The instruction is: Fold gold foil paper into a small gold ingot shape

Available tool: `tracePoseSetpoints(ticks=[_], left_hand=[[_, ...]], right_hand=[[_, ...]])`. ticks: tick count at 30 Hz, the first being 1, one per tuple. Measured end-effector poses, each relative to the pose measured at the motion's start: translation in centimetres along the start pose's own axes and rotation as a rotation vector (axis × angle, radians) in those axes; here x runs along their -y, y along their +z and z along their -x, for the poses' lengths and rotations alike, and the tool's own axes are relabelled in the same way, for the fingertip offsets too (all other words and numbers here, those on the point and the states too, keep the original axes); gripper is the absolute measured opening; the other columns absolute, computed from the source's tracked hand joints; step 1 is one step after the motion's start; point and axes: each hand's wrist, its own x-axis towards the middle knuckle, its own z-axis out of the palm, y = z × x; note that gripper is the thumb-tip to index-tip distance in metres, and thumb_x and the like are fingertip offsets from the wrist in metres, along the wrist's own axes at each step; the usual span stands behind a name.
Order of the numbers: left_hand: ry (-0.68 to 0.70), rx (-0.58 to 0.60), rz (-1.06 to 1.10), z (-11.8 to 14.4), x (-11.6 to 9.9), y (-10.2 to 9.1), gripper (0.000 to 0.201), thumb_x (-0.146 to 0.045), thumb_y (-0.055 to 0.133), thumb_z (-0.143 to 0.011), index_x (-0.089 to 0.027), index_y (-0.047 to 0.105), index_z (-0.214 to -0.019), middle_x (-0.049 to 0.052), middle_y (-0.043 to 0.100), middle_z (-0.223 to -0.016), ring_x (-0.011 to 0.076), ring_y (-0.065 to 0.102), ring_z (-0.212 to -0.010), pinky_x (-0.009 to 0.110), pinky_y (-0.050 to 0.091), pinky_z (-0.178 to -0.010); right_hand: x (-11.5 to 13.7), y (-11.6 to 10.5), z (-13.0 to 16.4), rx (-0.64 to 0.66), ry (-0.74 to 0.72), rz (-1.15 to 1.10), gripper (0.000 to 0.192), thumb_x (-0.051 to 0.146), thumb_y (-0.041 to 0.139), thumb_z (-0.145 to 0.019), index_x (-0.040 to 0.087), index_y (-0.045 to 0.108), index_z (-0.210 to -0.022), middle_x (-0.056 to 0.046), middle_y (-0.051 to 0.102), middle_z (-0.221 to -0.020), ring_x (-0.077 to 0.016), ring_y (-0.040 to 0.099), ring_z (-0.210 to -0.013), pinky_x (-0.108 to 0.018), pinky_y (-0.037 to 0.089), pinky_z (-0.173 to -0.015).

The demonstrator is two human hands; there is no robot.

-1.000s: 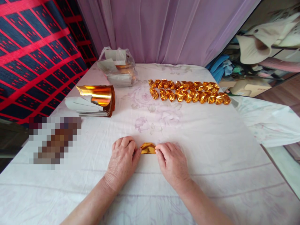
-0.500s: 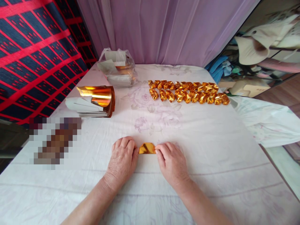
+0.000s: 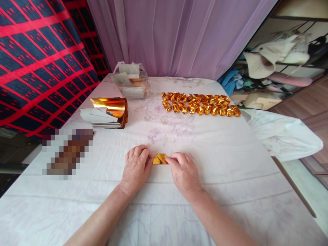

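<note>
Fingers have closed in, hiding more of the gold foil piece (image 3: 160, 159).
Left hand (image 3: 135, 167) and right hand (image 3: 182, 172) pinch its ends; shiny, creased, flat on the cloth.

Both forearms are bare up to the lower edge of the view, with no sleeves showing. The left hand (image 3: 137, 167) and right hand (image 3: 183, 172) wear no gloves, rings, watch or bracelet; the nails are short and unpainted

One head-worn view – looking forward and down, close over the table (image 3: 230, 177) – curtain (image 3: 179, 34) beyond
</note>
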Motion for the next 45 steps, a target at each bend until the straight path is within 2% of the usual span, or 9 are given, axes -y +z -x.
tracePoseSetpoints(ticks=[8,12,18,28,33,39,45], left_hand=[[0.045,-0.005,-0.001,0.0,0.3,0.1,0.021,-0.021,0.054,-0.093,-0.028,0.073,-0.098,0.009,0.060,-0.117,0.0281,0.055,-0.109,0.048,0.044,-0.090],[0.047,-0.020,-0.004,0.0,0.5,0.2,0.021,-0.022,0.054,-0.093,-0.028,0.074,-0.099,0.009,0.061,-0.117,0.0277,0.056,-0.109,0.048,0.045,-0.091],[0.119,-0.046,0.051,0.2,1.2,0.5,0.021,-0.021,0.055,-0.093,-0.027,0.074,-0.101,0.008,0.065,-0.115,0.0270,0.058,-0.109,0.047,0.046,-0.092],[0.154,-0.057,0.079,0.7,2.2,0.0,0.019,-0.019,0.059,-0.089,-0.026,0.076,-0.094,0.005,0.073,-0.104,0.0235,0.065,-0.098,0.043,0.051,-0.087],[0.173,-0.034,0.036,0.9,1.7,-1.0,0.018,-0.021,0.060,-0.090,-0.026,0.077,-0.091,0.004,0.075,-0.099,0.0252,0.065,-0.094,0.048,0.048,-0.089],[0.186,-0.021,-0.017,1.1,1.4,-1.6,0.020,-0.022,0.059,-0.091,-0.029,0.077,-0.093,0.005,0.075,-0.101,0.0255,0.064,-0.096,0.053,0.042,-0.097],[0.203,-0.018,-0.051,1.1,1.7,-1.4,0.020,-0.024,0.058,-0.091,-0.030,0.077,-0.095,0.004,0.075,-0.102,0.0255,0.064,-0.095,0.048,0.045,-0.091]], right_hand=[[-0.1,0.4,-0.2,0.060,-0.110,0.044,0.022,0.010,0.055,-0.095,0.022,0.071,-0.104,-0.005,0.067,-0.094,-0.0173,0.056,-0.086,-0.030,0.043,-0.077],[0.0,0.3,-0.3,0.098,-0.098,0.104,0.024,0.010,0.057,-0.093,0.021,0.070,-0.110,-0.005,0.066,-0.095,-0.0175,0.056,-0.085,-0.030,0.043,-0.078],[0.9,-0.5,-1.3,0.254,-0.041,0.173,0.042,0.012,0.058,-0.092,0.031,0.061,-0.129,-0.003,0.063,-0.095,-0.0188,0.056,-0.086,-0.031,0.040,-0.073],[2.0,-1.4,-2.6,0.387,-0.012,0.206,0.036,0.017,0.055,-0.095,0.034,0.060,-0.126,-0.004,0.061,-0.099,-0.0200,0.056,-0.089,-0.031,0.038,-0.071],[2.8,-2.1,-3.2,0.454,-0.017,0.282,0.033,0.014,0.052,-0.095,0.030,0.060,-0.123,-0.006,0.060,-0.098,-0.0210,0.057,-0.088,-0.031,0.038,-0.068],[2.7,-2.0,-2.8,0.446,-0.060,0.324,0.045,0.011,0.051,-0.095,0.033,0.054,-0.134,-0.006,0.060,-0.101,-0.0217,0.057,-0.090,-0.030,0.037,-0.067],[2.6,-1.9,-3.0,0.452,-0.074,0.317,0.046,0.011,0.052,-0.094,0.035,0.056,-0.133,-0.006,0.061,-0.102,-0.0217,0.057,-0.091,-0.032,0.038,-0.071]])
